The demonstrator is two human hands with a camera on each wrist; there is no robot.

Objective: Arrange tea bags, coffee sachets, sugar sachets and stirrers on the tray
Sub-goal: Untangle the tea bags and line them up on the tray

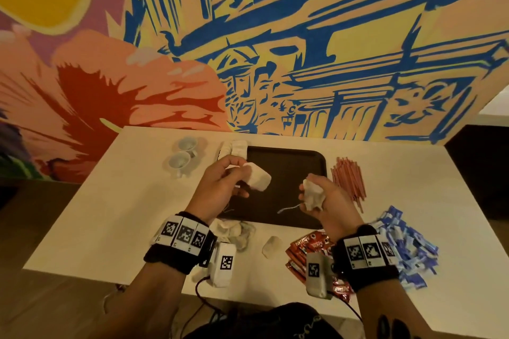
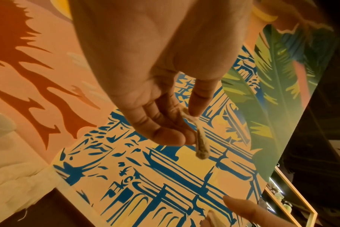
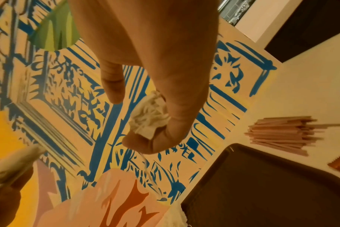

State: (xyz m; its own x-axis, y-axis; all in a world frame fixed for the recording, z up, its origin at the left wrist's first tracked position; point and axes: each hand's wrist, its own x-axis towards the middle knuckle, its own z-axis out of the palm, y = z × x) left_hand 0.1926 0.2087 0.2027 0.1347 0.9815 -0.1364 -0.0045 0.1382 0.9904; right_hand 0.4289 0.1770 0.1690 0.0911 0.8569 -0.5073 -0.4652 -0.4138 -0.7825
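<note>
The right hand clutches a crumpled tea bag, its string trailing toward 8 o'clock over the black tray. The left hand, at 9 o'clock from it, pinches another tea bag above the tray's left edge, equally near.

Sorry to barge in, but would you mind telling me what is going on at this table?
A person is sorting drink supplies around a dark tray, which looks bare. Both hands are raised over it: the left hand holds a tea bag, and the right hand grips a crumpled tea bag with a trailing string. Stirrers, blue sachets, red sachets and two cups sit on the table.
</note>
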